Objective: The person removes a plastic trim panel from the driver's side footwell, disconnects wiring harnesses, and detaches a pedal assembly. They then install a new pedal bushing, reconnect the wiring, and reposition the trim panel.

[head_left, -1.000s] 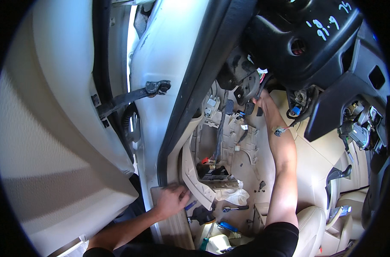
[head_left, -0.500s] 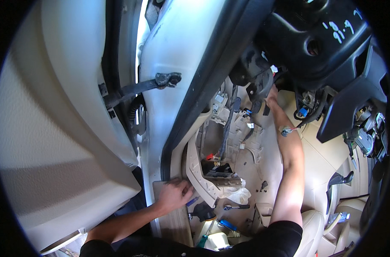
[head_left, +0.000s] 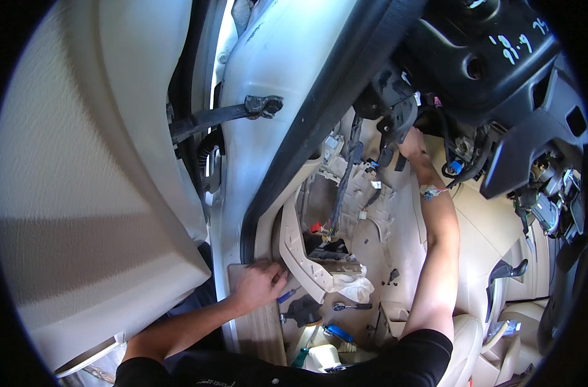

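My left hand (head_left: 260,284) leans on the beige door sill trim (head_left: 261,329), its fingers curled in and nothing seen in them. Just beside its fingertips lies a small blue-handled tool (head_left: 286,296). My right arm reaches far forward under the dashboard, and my right hand (head_left: 412,143) is up by the black pedal bracket (head_left: 396,119). The bracket and shadow hide its fingers, so what it touches does not show. A loose wiring connector (head_left: 430,192) hangs across my right forearm.
On the stripped footwell floor lie a ratchet (head_left: 352,306), a white cloth (head_left: 355,288) and a blue-handled tool (head_left: 339,333). A beige trim frame (head_left: 300,261) curves beside the sill. The open door (head_left: 94,193) stands left; a black dashboard part (head_left: 461,64) overhangs the right.
The whole view has shifted slightly. My right hand shows a little more below the pedal bracket, and my left hand stays on the sill.
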Demonstrator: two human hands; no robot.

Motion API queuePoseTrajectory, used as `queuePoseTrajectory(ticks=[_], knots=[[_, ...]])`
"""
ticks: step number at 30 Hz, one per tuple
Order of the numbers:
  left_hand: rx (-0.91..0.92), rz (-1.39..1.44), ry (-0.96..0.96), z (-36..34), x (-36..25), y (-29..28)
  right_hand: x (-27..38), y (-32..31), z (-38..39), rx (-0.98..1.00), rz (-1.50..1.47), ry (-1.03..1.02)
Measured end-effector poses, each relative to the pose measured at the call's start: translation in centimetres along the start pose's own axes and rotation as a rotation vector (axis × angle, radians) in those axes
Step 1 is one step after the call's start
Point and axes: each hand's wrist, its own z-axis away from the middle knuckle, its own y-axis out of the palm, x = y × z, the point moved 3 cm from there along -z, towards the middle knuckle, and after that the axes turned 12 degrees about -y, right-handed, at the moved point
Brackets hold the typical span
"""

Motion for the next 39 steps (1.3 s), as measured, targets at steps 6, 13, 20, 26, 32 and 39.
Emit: queuePoseTrajectory(ticks=[6, 13, 20, 26, 32, 39], knots=[[0.022, 0.032, -0.040, -0.1, -0.2, 0.0, 0.8, 2.1, 1.2, -0.394, -0.287, 0.077], [0.036, 0.082, -0.058, -0.2, -0.3, -0.1, 1.4, 3.4, 0.0, -0.299, -0.401, 0.371], [-0.012, 0.080, -0.028, -0.3, -0.6, -0.4, 3.5, -2.2, 1.9, -0.151, -0.006, -0.073], [-0.027, 0.056, -0.003, -0.5, -1.2, -0.8, 4.2, -2.6, 0.8, -0.124, 0.022, -0.038], [0.061, 0.083, -0.117, -0.4, -1.1, -0.5, 3.8, -1.2, 1.0, -0.371, -0.313, -0.037], [-0.003, 0.077, -0.048, -0.4, -1.2, -0.4, 3.2, 2.3, -1.2, -0.222, -0.977, 0.725]])
